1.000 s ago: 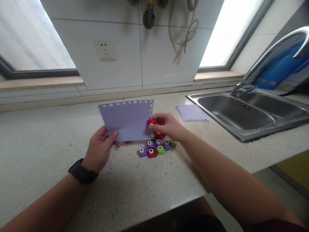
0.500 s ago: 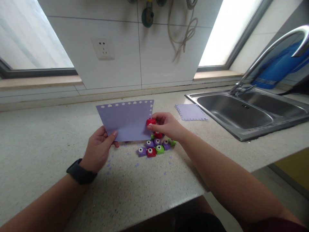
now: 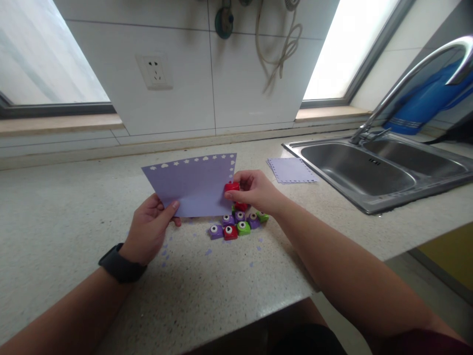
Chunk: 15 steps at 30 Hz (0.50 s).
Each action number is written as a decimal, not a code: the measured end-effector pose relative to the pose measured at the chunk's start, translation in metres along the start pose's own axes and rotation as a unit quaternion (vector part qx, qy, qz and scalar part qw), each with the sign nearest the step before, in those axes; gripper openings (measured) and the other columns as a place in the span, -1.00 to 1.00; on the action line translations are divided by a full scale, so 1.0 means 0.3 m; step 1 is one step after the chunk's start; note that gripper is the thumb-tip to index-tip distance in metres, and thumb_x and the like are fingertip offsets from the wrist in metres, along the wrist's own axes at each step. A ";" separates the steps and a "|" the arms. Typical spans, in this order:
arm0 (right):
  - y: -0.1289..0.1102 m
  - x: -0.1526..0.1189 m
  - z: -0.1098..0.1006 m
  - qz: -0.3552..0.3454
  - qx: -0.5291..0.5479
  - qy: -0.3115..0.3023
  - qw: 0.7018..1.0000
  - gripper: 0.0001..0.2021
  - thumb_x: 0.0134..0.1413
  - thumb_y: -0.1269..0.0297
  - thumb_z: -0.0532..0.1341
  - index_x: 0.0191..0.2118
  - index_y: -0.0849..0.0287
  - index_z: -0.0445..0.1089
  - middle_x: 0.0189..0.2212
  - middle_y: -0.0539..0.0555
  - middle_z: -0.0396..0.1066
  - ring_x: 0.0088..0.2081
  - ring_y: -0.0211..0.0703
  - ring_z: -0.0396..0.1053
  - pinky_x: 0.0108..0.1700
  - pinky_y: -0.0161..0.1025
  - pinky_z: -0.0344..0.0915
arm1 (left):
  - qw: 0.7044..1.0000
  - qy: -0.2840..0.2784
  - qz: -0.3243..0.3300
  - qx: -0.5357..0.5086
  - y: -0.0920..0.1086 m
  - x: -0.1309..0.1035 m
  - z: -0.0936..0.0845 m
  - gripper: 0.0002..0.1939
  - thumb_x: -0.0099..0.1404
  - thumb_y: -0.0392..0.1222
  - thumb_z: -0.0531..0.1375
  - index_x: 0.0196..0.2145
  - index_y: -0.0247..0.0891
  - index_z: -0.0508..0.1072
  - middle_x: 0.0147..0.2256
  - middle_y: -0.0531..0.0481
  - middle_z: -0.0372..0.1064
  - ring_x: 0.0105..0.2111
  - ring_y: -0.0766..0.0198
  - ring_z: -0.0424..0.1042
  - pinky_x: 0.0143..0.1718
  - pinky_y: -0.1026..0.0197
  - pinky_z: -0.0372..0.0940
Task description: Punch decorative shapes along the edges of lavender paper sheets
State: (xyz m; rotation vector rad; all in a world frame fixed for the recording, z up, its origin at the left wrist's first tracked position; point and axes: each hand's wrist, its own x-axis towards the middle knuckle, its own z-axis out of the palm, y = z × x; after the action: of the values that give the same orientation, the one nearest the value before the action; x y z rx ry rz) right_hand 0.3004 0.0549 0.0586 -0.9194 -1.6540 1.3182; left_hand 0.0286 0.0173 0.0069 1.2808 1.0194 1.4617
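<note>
My left hand (image 3: 153,222) pinches the lower left corner of a purple sheet of paper (image 3: 192,190), thumb in front and fingers behind. Small cut-out shapes such as stars and hearts run along the sheet's top edge and down the upper right side. At that right edge, my right hand (image 3: 251,190) grips a red craft punch (image 3: 232,187), its thumb on the front. Below the sheet, several small craft punches in purple, red and green (image 3: 229,232) stand grouped on the counter, partly hidden by the paper and my right hand.
Purple sheets with punched edges (image 3: 293,170) lie stacked beside the steel sink (image 3: 358,170). Tiny paper scraps (image 3: 209,252) are scattered over the speckled counter (image 3: 74,207). A faucet (image 3: 402,84) arches over the sink, with a blue object (image 3: 424,103) behind it.
The sheet's upper left corner has shifted slightly left and down. My right hand's thumb sits lower on the red craft punch, and both hands keep their holds.
</note>
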 end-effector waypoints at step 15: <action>0.003 -0.007 0.006 -0.027 -0.004 0.003 1.000 -0.66 -0.18 0.16 0.51 -0.44 0.17 0.34 -0.58 -0.09 0.29 -0.53 -0.35 0.18 -0.49 -0.28 0.10 | 1.000 0.000 0.000 -0.002 -0.008 0.001 -0.007 -0.80 0.25 -0.19 0.38 -0.18 -0.21 0.49 -0.33 0.08 0.46 -0.57 0.41 0.38 -0.52 0.31 0.34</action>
State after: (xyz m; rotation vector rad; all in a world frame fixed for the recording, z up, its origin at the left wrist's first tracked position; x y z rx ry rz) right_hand 0.2997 0.0524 0.0573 -0.8763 -1.6700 1.2724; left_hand 0.0267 0.0180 0.0045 1.2769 1.0161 1.4626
